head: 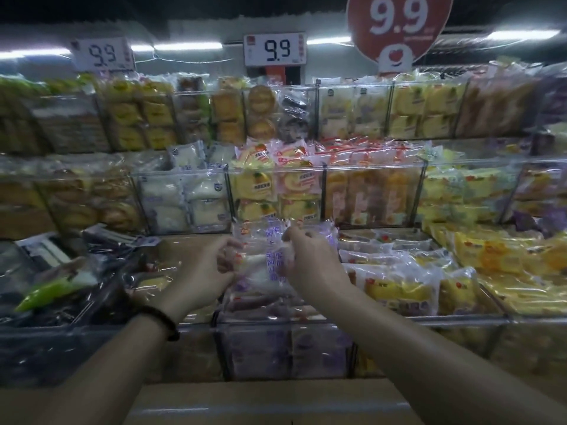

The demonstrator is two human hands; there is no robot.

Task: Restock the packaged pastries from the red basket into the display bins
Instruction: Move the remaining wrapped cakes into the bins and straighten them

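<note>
— Where are the hands?

— Both at the centre of the frame, reaching over the clear front wall of the lowest display bin (276, 325). The left hand (211, 266) has its fingers curled round the left edge of a clear-wrapped pastry packet (264, 262) with blue print; the right hand (310, 265) pinches the same packet's right side, fingers bent and pressed into the wrapper. A dark beaded bracelet (161, 320) sits on the left wrist.

— And the packet itself?

— Held between the two hands, just above more packets of the same sort lying in that bin (whether it touches them I cannot tell, the picture is smeared there).

— What crowds it?

— To the right of centre, yellow pastry packets (399, 291) lie packed close beside the right hand. At the left of the frame, dark wrappers and a green-tipped packet (52, 291) lie in a heap. Directly behind the hands stands the middle-row bin (276, 170), its transparent wall full of yellow and pink rolls, with white buns (184, 197) in the compartment to its left.

— Higher up?

— A top row of bins with round golden cakes (260, 113), two white price cards reading 9.9 (274, 50), and a red round sign (399, 23) with the same figure at the upper right. Along the bottom edge, a pale brown shelf front (260, 400).

— The red basket?

— Not visible in this view.
</note>
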